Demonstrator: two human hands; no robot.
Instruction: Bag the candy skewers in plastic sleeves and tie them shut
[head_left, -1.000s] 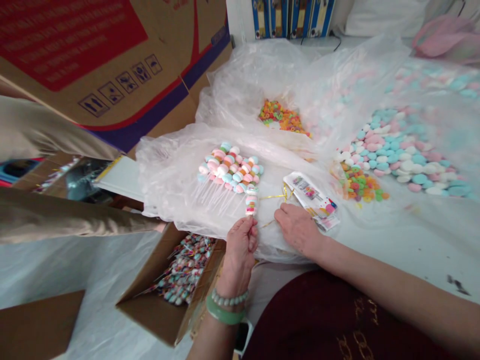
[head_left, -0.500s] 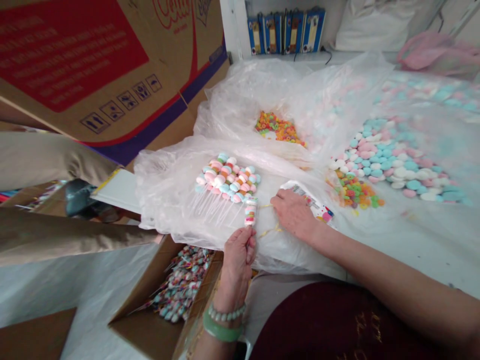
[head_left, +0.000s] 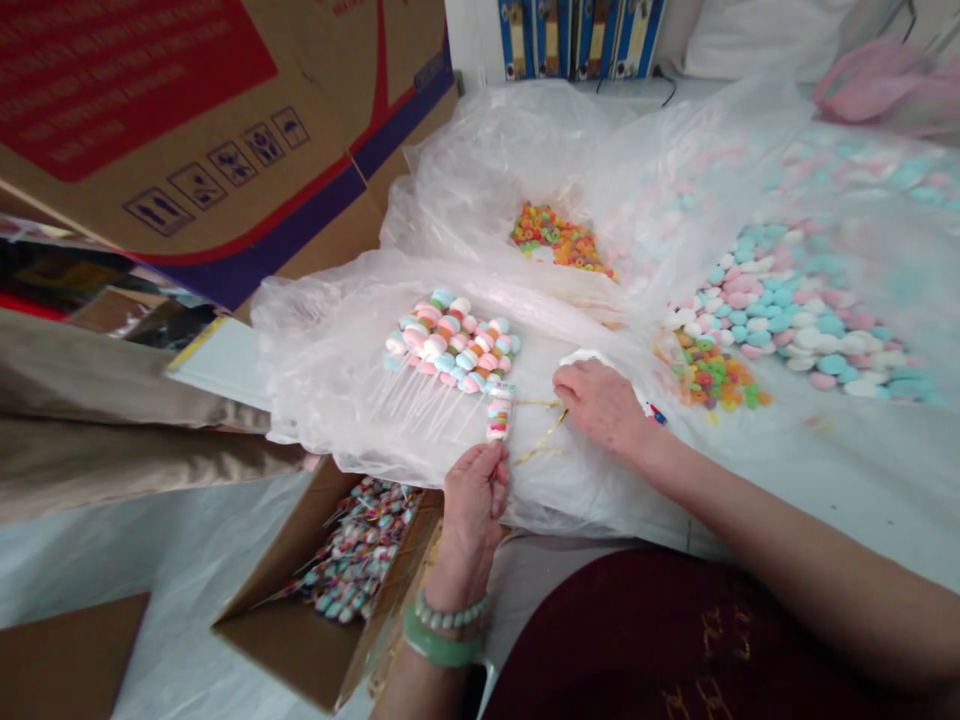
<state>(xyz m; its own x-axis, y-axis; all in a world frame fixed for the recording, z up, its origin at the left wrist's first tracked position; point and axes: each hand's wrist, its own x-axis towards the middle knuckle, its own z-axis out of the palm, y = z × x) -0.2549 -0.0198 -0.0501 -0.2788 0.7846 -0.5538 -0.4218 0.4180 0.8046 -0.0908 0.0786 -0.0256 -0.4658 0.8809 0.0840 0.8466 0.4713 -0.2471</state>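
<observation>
My left hand is closed round the lower end of a wrapped marshmallow candy skewer, held upright with its small printed wrapper on. To its right, my right hand pinches one end of a gold twist tie between thumb and fingers. Another gold tie lies close by on the plastic sheet. A printed white packet is mostly hidden under my right hand. Just beyond my left hand lies a row of unwrapped marshmallow skewers, their white sticks pointing toward me.
Pink, white and blue marshmallows lie at right, beside gummy rings; more gummy rings lie farther back. Below the table, an open carton holds finished skewers. A large carton stands at left, near a person's beige-clad legs.
My right hand has drawn slightly back from the packet and now has the gold tie in its fingertips. My left hand keeps the wrapped skewer in place. The view has tilted slightly.
</observation>
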